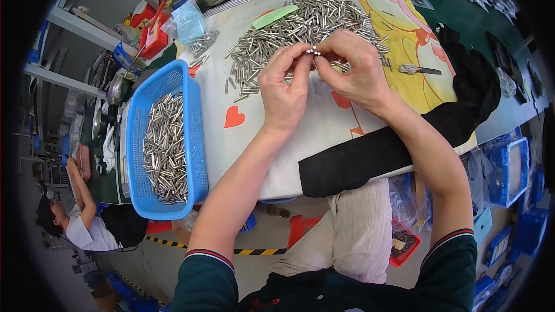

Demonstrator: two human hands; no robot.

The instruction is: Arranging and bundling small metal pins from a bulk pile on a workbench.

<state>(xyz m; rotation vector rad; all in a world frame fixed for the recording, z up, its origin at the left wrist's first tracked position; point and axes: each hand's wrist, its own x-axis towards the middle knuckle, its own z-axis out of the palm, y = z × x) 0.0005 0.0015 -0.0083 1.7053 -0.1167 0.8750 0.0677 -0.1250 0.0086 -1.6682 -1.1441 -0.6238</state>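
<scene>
Both my hands meet over the near edge of a large heap of short metal pins (306, 20). My left hand (282, 86) pinches a small bunch of metal pins (313, 51) between thumb and fingers. From the other side, my right hand (357, 72) closes its thumb and forefinger on the same bunch. The bunch's bright ends face up; the rest is hidden by my fingers. A light green paper slip (275, 17) lies on the heap. At the left, a blue plastic basket (199, 144) holds many similar pins (165, 150).
Right of the heap lies a knife with a wrapped handle (409, 69). A black cloth (358, 164) stretches along the near right table edge. Behind the basket are a plastic bag (189, 23) and a red bin (153, 40). Another person (92, 219) works at far left.
</scene>
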